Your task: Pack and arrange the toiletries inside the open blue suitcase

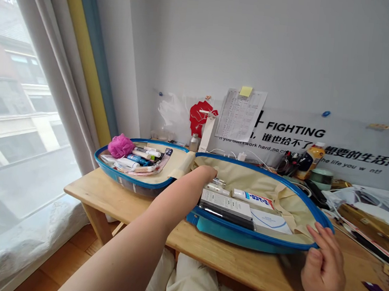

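Note:
An open blue suitcase point(260, 246) with beige lining lies on the wooden table in two halves. My left hand point(209, 172) reaches down into its right half, beside small clear bottles point(218, 188); its fingers are hidden. At the right end, my right hand point(326, 266) holds the suitcase rim, fingers over the edge and thumb outside. Within this half lie a white tube with blue and red print point(252, 198), a white box with fine print point(226, 203), a dark flat box point(227, 216) and a white box with a blue curve point(270, 222).
The left half holds a pink bath puff point(120, 146), a blue tube point(138, 159) and several small toiletries. Behind stand a white desk lamp point(207, 133) and an orange bottle point(313, 160). Clutter and a gold case point(370, 226) lie right. A curtained window is left.

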Demonstrator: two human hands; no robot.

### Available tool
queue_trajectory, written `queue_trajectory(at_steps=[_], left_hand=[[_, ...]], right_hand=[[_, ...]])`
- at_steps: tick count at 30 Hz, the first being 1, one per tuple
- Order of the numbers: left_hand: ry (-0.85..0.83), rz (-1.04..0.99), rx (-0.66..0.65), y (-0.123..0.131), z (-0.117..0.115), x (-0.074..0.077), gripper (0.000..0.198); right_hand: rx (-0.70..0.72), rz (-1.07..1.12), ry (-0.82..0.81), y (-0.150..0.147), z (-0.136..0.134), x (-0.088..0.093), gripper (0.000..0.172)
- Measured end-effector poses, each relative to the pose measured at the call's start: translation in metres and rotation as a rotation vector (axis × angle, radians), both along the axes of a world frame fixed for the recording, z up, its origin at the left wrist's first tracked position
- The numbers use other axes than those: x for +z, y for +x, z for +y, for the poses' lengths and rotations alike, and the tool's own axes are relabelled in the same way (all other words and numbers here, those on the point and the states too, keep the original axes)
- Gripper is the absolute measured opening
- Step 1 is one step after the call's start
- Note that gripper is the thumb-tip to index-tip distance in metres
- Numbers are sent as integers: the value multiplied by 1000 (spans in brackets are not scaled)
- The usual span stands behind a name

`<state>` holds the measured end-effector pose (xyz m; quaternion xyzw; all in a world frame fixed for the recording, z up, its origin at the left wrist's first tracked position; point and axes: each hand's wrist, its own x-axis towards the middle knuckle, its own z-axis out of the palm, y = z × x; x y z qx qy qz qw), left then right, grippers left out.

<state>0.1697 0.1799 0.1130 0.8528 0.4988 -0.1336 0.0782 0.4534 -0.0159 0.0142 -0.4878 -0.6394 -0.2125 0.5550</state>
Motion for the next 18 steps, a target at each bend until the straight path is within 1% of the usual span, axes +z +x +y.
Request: queue_trajectory(at_steps=[8, 11, 13, 15, 17, 18], left_hand=[[-22, -43, 19, 4, 0, -5, 36], [4, -75, 8, 5, -6, 0, 35], [52, -119, -2, 4, -10, 10, 38], [123, -168, 8, -3, -12, 26, 41], [203, -202, 51, -17, -12, 45, 43], [242, -206, 89, -29, -11, 54, 44]], right_hand=[[2, -1, 13, -1, 1, 1, 37], [6, 7, 25, 0, 2, 0, 36], [1, 3, 8, 0, 2, 0, 37], [-1, -2, -1, 0, 2, 0, 38], [4, -1, 17, 0, 2, 0, 38], [6, 0, 27, -1, 2, 0, 37]])
